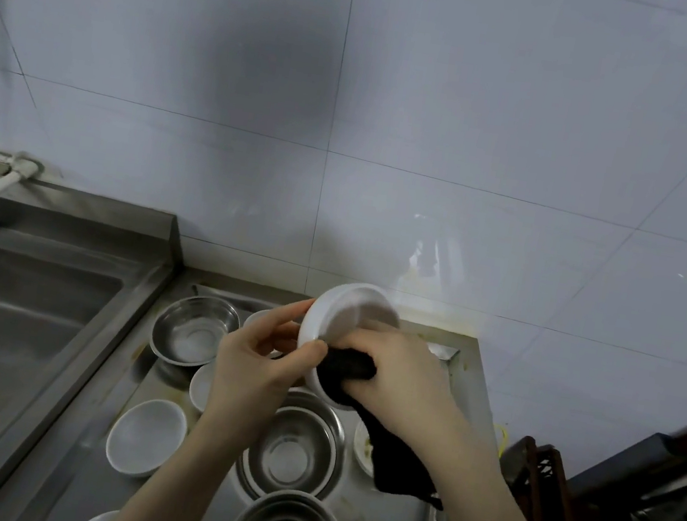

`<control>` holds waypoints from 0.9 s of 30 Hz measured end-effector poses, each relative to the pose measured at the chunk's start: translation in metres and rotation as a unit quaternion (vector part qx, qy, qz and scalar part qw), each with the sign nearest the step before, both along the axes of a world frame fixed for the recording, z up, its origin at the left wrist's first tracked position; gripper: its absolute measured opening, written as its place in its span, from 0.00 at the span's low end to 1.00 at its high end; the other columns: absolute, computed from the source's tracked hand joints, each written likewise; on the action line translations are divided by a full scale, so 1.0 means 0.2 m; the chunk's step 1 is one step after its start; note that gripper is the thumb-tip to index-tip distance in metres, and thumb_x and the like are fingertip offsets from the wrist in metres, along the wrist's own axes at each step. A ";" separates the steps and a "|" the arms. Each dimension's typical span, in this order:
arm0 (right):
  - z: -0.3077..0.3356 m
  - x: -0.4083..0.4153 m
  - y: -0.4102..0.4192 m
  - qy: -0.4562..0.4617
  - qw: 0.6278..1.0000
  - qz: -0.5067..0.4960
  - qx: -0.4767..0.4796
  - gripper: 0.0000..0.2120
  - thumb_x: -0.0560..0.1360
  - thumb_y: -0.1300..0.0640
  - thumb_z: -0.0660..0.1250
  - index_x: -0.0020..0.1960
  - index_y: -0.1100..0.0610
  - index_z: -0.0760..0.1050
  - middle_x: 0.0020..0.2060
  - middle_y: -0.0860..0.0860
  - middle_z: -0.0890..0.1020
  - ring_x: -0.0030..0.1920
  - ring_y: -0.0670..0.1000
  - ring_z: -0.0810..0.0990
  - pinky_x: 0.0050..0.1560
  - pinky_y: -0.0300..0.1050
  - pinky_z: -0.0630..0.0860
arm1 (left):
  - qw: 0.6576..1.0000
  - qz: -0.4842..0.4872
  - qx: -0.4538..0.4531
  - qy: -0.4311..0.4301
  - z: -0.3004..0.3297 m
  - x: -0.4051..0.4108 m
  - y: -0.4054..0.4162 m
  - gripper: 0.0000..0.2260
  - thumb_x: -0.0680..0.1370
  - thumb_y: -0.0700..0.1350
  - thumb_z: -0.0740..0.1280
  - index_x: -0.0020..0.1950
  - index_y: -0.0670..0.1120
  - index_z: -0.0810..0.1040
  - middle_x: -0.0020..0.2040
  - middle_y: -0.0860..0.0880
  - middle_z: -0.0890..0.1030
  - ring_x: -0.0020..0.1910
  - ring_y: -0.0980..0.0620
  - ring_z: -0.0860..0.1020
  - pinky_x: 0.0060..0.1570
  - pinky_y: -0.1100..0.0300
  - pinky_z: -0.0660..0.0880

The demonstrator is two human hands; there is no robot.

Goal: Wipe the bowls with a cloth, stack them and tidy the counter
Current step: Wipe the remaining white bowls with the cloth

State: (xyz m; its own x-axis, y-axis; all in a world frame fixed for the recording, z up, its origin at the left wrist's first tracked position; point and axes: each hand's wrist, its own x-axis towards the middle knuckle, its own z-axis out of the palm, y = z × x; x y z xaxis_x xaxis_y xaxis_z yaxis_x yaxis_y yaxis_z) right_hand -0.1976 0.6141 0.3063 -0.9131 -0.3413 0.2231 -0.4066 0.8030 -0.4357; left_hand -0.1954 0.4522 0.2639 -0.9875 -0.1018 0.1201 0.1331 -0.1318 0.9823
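Head view: your left hand (261,350) grips the rim of a white bowl (345,323), held tilted above the steel counter (468,395). Your right hand (396,375) clutches a black cloth (350,366), pressed inside the bowl's near edge, its tail hanging below your wrist. Beneath sit steel bowls (195,329) and white bowls (146,436), unstacked. A sink (23,301) lies to the left.

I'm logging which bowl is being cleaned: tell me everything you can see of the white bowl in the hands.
The white bowl looks like glazed ceramic or plastic, round and shallow. It is held above the counter, tilted on edge, its inside facing the camera. The left hand grips its left rim; the right hand presses a black cloth against its lower inside.
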 end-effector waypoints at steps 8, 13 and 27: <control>-0.07 -0.06 -0.10 0.244 0.921 -0.303 -0.002 0.16 0.58 0.58 0.80 0.43 0.54 0.81 0.32 0.49 0.81 0.30 0.54 0.79 0.30 0.37 0.59 | 0.999 -0.024 0.028 -0.022 -0.01 0.06 0.06 0.19 0.69 0.39 0.73 0.59 0.52 0.83 0.47 0.44 0.86 0.47 0.41 0.85 0.51 0.37 0.81; -0.01 -0.01 -0.12 0.010 0.983 -0.100 -0.151 0.07 0.71 0.53 0.70 0.48 0.45 0.79 0.37 0.45 0.82 0.39 0.47 0.79 0.39 0.43 0.75 | 0.999 -0.025 0.025 -0.037 -0.02 0.02 0.00 0.23 0.64 0.50 0.75 0.60 0.52 0.84 0.48 0.43 0.86 0.48 0.41 0.85 0.51 0.35 0.81; -0.05 0.00 0.17 0.091 0.957 -0.124 -0.245 0.11 0.77 0.56 0.69 0.59 0.51 0.77 0.53 0.44 0.79 0.55 0.42 0.77 0.57 0.35 0.71 | 0.998 -0.050 0.014 -0.026 -0.04 0.02 -0.08 0.14 0.74 0.42 0.73 0.59 0.52 0.82 0.50 0.48 0.85 0.51 0.47 0.84 0.39 0.56 0.83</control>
